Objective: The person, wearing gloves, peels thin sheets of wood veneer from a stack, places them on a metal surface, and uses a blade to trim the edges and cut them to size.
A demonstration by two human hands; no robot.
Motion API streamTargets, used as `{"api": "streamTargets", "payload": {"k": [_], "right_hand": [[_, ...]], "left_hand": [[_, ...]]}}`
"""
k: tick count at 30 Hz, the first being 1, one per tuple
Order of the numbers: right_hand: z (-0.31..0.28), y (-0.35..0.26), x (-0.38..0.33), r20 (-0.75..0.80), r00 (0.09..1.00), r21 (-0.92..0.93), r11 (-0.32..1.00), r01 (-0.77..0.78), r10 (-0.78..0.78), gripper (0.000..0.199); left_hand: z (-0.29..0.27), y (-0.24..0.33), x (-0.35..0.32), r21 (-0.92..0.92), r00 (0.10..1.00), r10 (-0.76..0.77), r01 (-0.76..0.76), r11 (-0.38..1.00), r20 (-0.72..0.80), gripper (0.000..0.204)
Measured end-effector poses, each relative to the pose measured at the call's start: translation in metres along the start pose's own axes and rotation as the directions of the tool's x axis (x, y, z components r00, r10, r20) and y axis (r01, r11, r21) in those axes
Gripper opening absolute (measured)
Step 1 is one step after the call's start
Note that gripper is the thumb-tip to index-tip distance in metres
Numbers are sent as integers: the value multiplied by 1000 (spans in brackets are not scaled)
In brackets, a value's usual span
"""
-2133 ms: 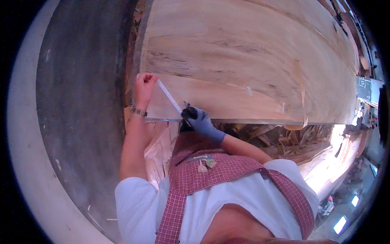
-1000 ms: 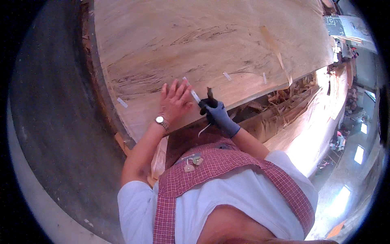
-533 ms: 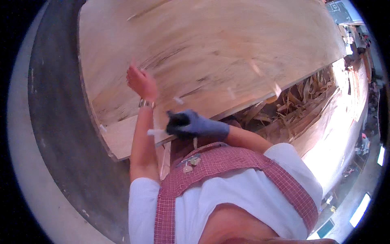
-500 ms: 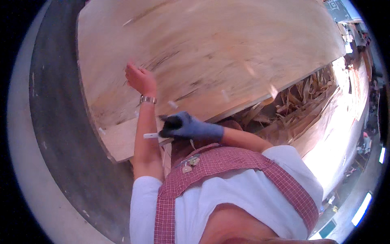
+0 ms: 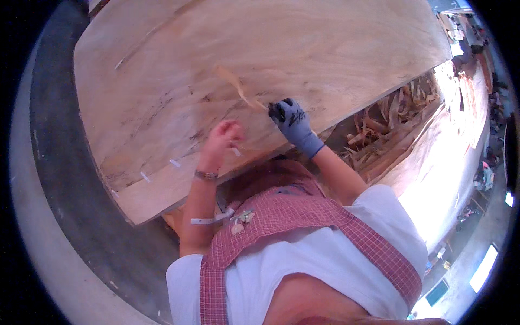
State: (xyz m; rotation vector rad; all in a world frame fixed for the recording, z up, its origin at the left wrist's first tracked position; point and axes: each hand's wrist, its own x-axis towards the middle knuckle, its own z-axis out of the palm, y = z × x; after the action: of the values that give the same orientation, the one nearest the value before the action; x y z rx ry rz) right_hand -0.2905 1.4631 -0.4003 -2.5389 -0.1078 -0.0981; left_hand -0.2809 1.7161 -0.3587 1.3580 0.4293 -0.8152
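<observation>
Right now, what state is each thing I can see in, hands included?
Left hand: bare, fingers partly curled.
Right hand: gloved, fingers closed on wood strip.
Wood strip: slightly curved.
Wooden sheet: dark-streaked, lying flat.
Small white pieces: lying on wooden sheet.
White strip: extended across left forearm.
Wood scraps: loosely heaped.

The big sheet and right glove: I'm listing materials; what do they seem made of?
Sheet: probably wood veneer or plywood, matte, apparently unvarnished, given its flowing grain and dark streaks. Glove: likely matte blue-grey fabric, as it fits snugly; its black fingers suggest a coating.
</observation>
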Motion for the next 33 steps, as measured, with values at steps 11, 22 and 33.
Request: {"api": "streamTargets", "payload": {"k": [11, 22, 33], "right_hand": [[-138, -58, 103, 158, 983, 816, 573, -78, -91, 40], [-80, -45, 53, 832, 518, 479, 730, -488, -199, 29], [-123, -148, 245, 667, 556, 456, 862, 223, -496, 16]], "left_hand": [[77, 115, -20, -32, 883, 363, -371, 928, 298, 30], [-95, 186, -62, -133, 805, 533, -576, 806, -259, 28], [-209, 61, -124, -350, 596, 453, -782, 516, -664, 21]]}}
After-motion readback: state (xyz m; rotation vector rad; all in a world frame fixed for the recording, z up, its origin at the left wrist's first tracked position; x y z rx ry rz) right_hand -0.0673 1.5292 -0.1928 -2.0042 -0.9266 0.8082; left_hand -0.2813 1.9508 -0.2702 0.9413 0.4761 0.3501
